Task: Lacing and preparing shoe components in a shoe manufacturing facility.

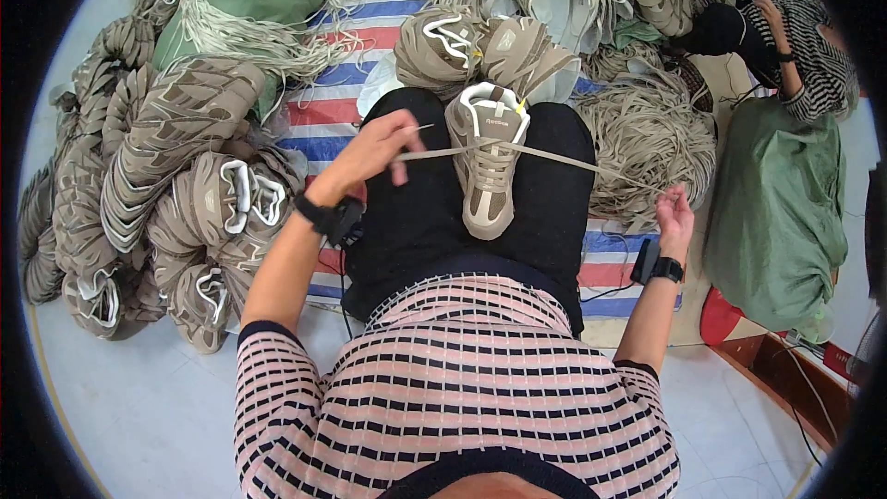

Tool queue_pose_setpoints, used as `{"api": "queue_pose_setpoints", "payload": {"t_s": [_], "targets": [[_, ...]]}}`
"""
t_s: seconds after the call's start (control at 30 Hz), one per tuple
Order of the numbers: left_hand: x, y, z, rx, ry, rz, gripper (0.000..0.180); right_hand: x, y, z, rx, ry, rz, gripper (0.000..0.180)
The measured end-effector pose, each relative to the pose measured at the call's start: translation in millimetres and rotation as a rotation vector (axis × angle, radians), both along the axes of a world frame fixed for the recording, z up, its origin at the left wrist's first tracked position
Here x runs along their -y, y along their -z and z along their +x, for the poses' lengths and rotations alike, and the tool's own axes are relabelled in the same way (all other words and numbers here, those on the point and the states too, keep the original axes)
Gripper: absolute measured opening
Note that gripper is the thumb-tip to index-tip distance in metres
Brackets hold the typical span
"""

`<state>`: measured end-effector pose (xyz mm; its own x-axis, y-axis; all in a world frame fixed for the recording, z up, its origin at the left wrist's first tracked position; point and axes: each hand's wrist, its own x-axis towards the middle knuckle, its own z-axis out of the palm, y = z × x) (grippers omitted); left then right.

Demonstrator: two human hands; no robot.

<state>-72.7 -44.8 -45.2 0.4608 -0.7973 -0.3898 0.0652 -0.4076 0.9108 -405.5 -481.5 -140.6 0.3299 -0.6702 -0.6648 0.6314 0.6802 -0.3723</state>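
A beige shoe upper (488, 171) with a white collar lies on my lap, toe toward me, between my black-trousered legs. A flat beige lace (554, 158) runs across its top eyelets and is pulled taut to both sides. My left hand (370, 152) pinches the left end of the lace just beside the shoe. My right hand (676, 214) holds the other end out to the right, above the pile of loose laces (647, 129).
Stacks of beige shoe uppers (176, 176) fill the left side. More uppers (490, 46) and bundled laces lie ahead on a striped mat (342, 111). Green sacks (776, 212) sit at right and far left. Another person in a striped top (813, 46) sits at the upper right.
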Motion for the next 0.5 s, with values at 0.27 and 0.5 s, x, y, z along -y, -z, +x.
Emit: {"api": "queue_pose_setpoints", "payload": {"t_s": [0.27,0.5], "targets": [[-90.8,10.3,0.9,0.061,-0.386,0.231,0.014,-1.4,-36.9,59.1,-0.231,-0.299,-0.442,0.016],[23.7,20.2,-25.5,0.612,-0.108,-0.085,0.015,-115.5,-64.6,185.1,-0.343,-0.893,-1.472,0.021]]}}
